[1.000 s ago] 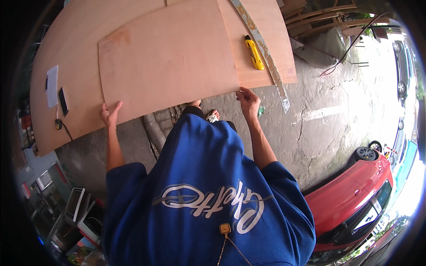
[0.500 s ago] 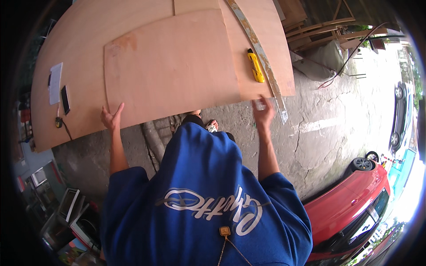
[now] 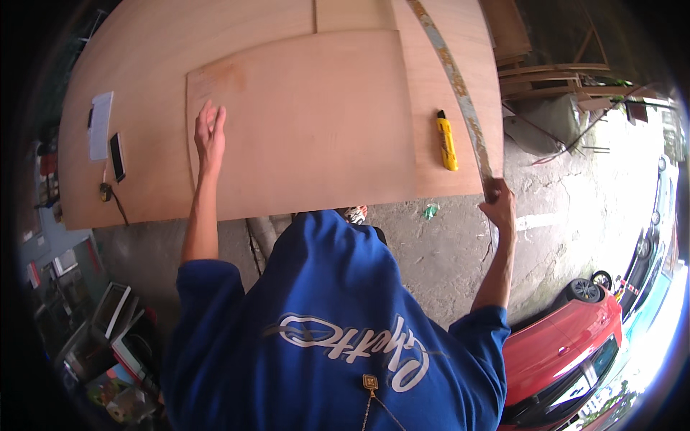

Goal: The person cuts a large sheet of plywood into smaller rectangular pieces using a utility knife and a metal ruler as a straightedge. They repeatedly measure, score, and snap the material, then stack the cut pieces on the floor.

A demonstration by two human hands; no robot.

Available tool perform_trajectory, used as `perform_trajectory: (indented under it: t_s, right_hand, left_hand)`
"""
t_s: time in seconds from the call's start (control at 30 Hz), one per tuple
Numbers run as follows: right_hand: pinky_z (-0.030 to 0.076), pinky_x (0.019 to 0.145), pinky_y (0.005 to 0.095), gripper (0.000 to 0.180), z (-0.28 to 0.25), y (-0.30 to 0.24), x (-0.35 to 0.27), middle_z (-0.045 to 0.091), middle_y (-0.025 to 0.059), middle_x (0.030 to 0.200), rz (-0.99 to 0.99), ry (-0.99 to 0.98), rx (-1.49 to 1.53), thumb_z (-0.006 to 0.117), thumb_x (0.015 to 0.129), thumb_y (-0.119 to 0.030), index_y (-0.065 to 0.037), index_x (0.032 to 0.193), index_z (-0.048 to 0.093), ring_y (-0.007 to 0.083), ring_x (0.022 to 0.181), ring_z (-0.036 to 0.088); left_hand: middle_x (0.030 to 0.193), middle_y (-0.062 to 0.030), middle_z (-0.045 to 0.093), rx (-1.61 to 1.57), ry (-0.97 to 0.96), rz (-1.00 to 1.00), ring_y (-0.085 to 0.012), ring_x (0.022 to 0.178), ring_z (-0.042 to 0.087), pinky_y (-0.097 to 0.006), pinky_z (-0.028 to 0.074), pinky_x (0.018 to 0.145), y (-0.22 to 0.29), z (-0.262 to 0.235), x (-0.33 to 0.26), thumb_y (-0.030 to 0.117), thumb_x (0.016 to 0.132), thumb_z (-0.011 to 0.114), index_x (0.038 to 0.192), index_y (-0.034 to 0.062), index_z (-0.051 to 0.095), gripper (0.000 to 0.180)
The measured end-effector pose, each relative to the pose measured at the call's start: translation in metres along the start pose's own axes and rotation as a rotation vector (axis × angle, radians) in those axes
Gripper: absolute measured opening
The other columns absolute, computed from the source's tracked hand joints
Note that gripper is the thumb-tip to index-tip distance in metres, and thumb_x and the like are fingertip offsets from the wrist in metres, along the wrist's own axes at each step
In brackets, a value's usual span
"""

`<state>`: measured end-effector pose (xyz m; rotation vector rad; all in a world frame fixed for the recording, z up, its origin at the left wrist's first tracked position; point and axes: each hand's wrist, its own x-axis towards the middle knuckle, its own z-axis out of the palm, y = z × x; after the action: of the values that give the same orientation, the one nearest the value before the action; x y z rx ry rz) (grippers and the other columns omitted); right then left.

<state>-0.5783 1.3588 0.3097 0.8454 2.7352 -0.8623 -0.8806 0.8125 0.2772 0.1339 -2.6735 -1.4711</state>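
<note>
A smaller rectangular plywood sheet (image 3: pixel 316 122) lies flat on a larger plywood board (image 3: pixel 154 194). My left hand (image 3: pixel 210 138) hovers at or just above the smaller sheet's left edge, fingers extended, thumb apart, holding nothing; whether it touches the wood I cannot tell. At the board's near right corner, my right hand (image 3: pixel 502 205) is closed around the near end of a long, worn metal straightedge (image 3: pixel 460 86). This strip runs away along the board's right side. Between it and the smaller sheet rests a yellow utility knife (image 3: pixel 446 142) with a black end.
On the board's left lie a phone (image 3: pixel 117 156), white paper (image 3: pixel 100 126) and a small tape measure (image 3: pixel 106 192). Another plywood piece (image 3: pixel 352 16) lies at the far side. Concrete floor (image 3: pixel 431 251) shows below; a red car (image 3: pixel 564 345) stands right, a covered heap (image 3: pixel 543 126) far right.
My left hand has left the near edge and moved farther over the smaller sheet. My right hand has moved right and taken hold of the straightedge's near end. The view has shifted slightly.
</note>
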Motion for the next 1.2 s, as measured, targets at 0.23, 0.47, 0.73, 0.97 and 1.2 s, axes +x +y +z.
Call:
perform_trajectory:
  t_s: [0.23, 0.47, 0.73, 0.97, 1.2]
  right_hand:
    - [0.055, 0.066, 0.0342, 0.043, 0.084, -0.098, -0.069, 0.069, 0.0155, 0.085, 0.24, 0.022, 0.328, 0.079, 0.064, -0.008, 0.001, 0.1, 0.057, 0.0215, 0.074, 0.068]
    - [0.052, 0.059, 0.0333, 0.038, 0.199, -0.159, -0.112, 0.064, 0.0145, 0.073, 0.199, 0.23, 0.515, 0.077, 0.064, -0.015, -0.001, 0.093, 0.057, 0.0233, 0.062, 0.065]
    - [0.052, 0.063, 0.0398, 0.04, 0.229, -0.153, -0.125, 0.061, 0.0171, 0.083, 0.181, 0.194, 0.462, 0.075, 0.069, -0.017, -0.001, 0.099, 0.053, 0.0342, 0.071, 0.063]
    - [0.054, 0.061, 0.0413, 0.064, 0.237, -0.146, -0.124, 0.06, 0.0161, 0.09, 0.222, 0.193, 0.535, 0.078, 0.07, -0.024, -0.003, 0.123, 0.047, 0.0348, 0.072, 0.063]
    - [0.051, 0.059, 0.0312, 0.067, 0.231, -0.142, -0.118, 0.062, 0.0111, 0.078, 0.096, 0.21, 0.562, 0.083, 0.064, -0.013, -0.009, 0.125, 0.057, 0.021, 0.063, 0.061]
  left_hand:
    - [0.127, -0.0132, 0.055, -0.069, -0.075, -0.05, -0.0209, 0.124, 0.047, -0.031, 0.036, 0.103, 0.044, -0.006, 0.07, 0.035, 0.094, 0.053, 0.127, 0.0026, 0.052, 0.047]
    - [0.109, -0.0151, 0.061, 0.182, -0.211, 0.464, -0.0281, 0.104, 0.055, -0.041, 0.039, 0.094, 0.059, 0.15, 0.049, 0.044, 0.086, 0.061, 0.116, 0.0047, 0.06, 0.049]
    - [0.121, -0.013, 0.053, 0.383, -0.085, 0.569, -0.032, 0.115, 0.044, -0.048, 0.032, 0.097, 0.07, 0.255, 0.025, 0.068, 0.071, 0.062, 0.119, 0.0058, 0.057, 0.078]
    - [0.123, -0.0102, 0.051, 0.496, -0.059, 0.649, -0.032, 0.116, 0.042, -0.051, 0.029, 0.098, 0.06, 0.263, 0.026, 0.072, 0.058, 0.069, 0.119, 0.0068, 0.058, 0.09]
    - [0.121, -0.0075, 0.053, 0.457, -0.071, 0.638, -0.0308, 0.118, 0.041, -0.05, 0.026, 0.1, 0.062, 0.26, 0.026, 0.061, 0.059, 0.076, 0.116, 0.0081, 0.06, 0.08]
